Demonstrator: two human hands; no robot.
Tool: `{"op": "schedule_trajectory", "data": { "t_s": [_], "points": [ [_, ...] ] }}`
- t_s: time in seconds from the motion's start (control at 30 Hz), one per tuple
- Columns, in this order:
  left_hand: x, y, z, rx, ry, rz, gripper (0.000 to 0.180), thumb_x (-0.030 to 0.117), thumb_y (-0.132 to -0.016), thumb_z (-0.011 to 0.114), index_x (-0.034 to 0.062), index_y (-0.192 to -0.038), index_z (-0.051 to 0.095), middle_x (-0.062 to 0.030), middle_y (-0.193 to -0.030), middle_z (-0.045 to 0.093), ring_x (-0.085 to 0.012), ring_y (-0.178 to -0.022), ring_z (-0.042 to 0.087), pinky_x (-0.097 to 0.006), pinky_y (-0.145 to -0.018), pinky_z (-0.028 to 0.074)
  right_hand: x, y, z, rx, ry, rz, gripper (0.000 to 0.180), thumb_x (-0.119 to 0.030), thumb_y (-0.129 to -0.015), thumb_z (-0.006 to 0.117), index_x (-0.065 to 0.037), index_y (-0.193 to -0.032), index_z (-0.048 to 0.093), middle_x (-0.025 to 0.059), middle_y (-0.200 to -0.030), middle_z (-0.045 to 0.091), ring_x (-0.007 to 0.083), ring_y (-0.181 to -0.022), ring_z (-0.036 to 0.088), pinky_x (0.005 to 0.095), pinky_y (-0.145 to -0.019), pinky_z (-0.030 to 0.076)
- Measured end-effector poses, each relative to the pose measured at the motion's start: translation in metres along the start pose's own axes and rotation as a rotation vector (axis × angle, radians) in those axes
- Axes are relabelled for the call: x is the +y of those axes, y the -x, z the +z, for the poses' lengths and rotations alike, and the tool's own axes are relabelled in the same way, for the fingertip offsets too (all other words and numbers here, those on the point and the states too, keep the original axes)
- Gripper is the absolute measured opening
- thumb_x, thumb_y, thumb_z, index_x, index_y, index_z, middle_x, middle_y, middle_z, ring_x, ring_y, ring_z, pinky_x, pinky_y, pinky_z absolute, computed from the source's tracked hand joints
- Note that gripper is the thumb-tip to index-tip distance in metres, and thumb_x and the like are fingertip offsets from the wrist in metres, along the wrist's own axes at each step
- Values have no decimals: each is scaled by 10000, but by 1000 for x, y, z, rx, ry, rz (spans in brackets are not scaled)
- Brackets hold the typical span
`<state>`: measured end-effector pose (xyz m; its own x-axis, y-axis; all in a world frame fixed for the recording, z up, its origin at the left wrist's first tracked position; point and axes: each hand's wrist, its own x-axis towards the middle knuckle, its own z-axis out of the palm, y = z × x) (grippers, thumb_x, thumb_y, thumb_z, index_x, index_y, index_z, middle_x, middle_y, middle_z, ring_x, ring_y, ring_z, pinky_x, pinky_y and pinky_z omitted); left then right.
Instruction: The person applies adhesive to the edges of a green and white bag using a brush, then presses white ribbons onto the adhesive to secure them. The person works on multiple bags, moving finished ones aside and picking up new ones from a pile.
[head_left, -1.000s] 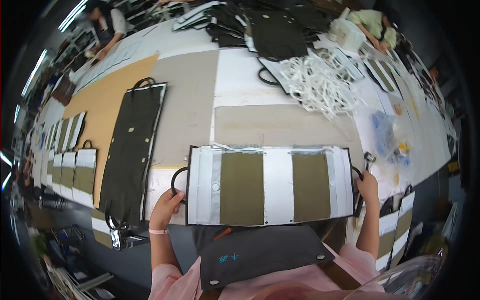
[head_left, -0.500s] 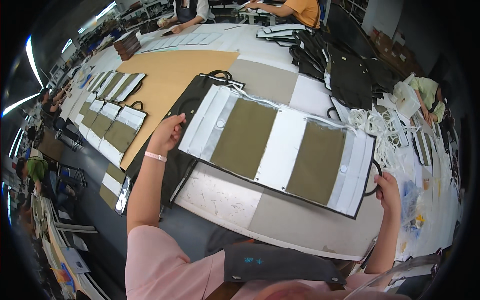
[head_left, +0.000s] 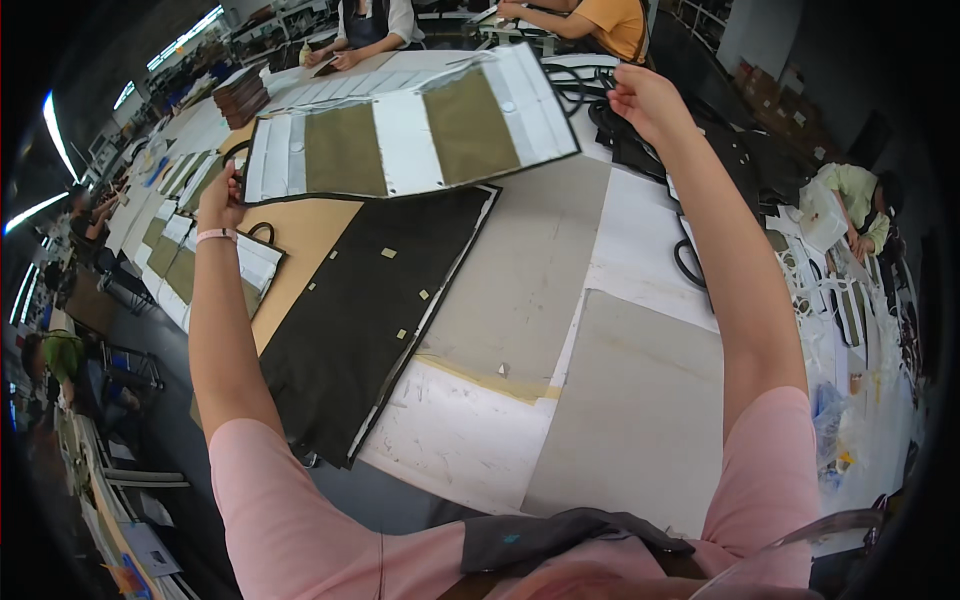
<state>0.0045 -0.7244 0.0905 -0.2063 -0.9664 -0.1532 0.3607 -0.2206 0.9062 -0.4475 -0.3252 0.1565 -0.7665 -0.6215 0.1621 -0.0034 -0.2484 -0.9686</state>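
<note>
A long unfinished bag panel, striped white and olive with a dark edge, is held up tilted above the far part of the table. My left hand is closed at its left end, beside a dark loop handle. Stretched far forward, my right hand is closed on the dark handle at the right end. Beneath and nearer to me lies a dark panel with several small pale squares on it. Its upper end is hidden behind the lifted panel.
Striped panels lie at the left on tan board. A pile of dark bag pieces sits at the far right. Grey boards cover the near table. Other people work across the table and at the right, beside white cords.
The striped panel has swung away from me and to the left, uncovering more of the dark panel and grey boards. Both hands have reached forward; my left now grips the panel's left end.
</note>
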Motion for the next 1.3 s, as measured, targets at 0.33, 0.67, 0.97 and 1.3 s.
{"op": "schedule_trajectory", "data": {
  "t_s": [0.33, 0.67, 0.97, 1.3],
  "points": [
    [-59, -79, -103, 435, -492, 647, 682, 157, -835, 668, -109, -1359, 320, -276, -1297, 499, -334, -1108, 570, -369, -940, 475, 31, 178, -46, -637, 998, 136, 362, -212, -918, 640, -55, -1240, 589, 47, -960, 628, 133, -840, 578, 288, -746, 481],
    [-101, -62, -74, 196, -371, 464, 192, 211, -901, 652, 21, -926, 669, -9, -715, 595, -89, -590, 511, -224, -508, 383, 56, 300, -206, -320, 1056, 568, 361, -257, -887, 652, -23, -1160, 624, 129, -978, 659, 236, -890, 630, 341, -820, 485],
    [-162, -23, 29, -171, -1363, 667, 257, 270, -888, 588, 125, -1035, 740, -178, -979, 703, -320, -958, 662, -387, -881, 509, 173, 328, -121, 60, 1222, -254, 307, -36, -827, 615, -3, -1131, 598, 159, -1136, 555, 327, -1072, 508, 412, -938, 390],
    [-225, -120, 90, -71, 254, -182, 529, 51, -996, 447, 173, -1486, 292, -263, -1466, 289, -401, -1367, 318, -508, -1078, 379, 172, 324, -112, 58, 1420, -313, 301, 7, -808, 586, 5, -1109, 573, 171, -1110, 555, 341, -1031, 512, 427, -901, 385]
  ]
}}
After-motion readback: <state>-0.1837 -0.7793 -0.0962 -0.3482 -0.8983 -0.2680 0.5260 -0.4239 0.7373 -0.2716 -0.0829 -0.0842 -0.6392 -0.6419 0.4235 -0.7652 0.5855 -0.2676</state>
